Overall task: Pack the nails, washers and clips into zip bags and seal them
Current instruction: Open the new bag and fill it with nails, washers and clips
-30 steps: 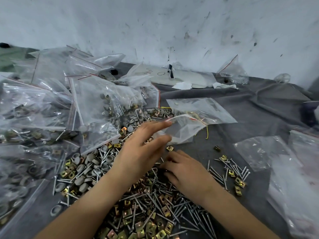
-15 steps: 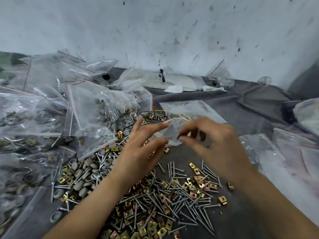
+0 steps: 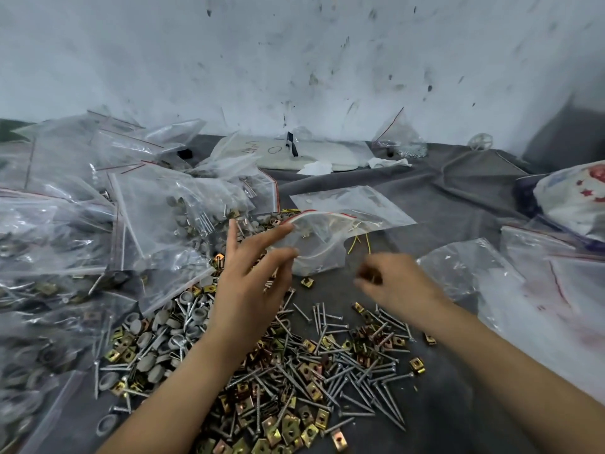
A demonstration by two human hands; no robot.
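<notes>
A clear zip bag (image 3: 322,245) with a red seal line lies in the middle. My left hand (image 3: 252,276) holds its mouth apart between forefinger and thumb. Yellow wire shows inside it. My right hand (image 3: 396,285) hovers to the right of the bag, apart from it. Its fingers are curled and blurred, so I cannot tell whether they hold anything. Below both hands spreads a loose heap of steel nails (image 3: 347,371), brass-coloured clips (image 3: 294,430) and grey washers (image 3: 154,329).
Filled zip bags (image 3: 163,217) pile up on the left. An empty flat bag (image 3: 353,201) lies behind the held one, and more clear bags (image 3: 458,267) lie on the right. Everything sits on a grey cloth (image 3: 442,198) against a stained wall. A white printed bag (image 3: 576,198) is far right.
My right hand rose from the nail heap to the bag's mouth, then drew back down and to the right. My left hand kept hold of the bag's mouth.
</notes>
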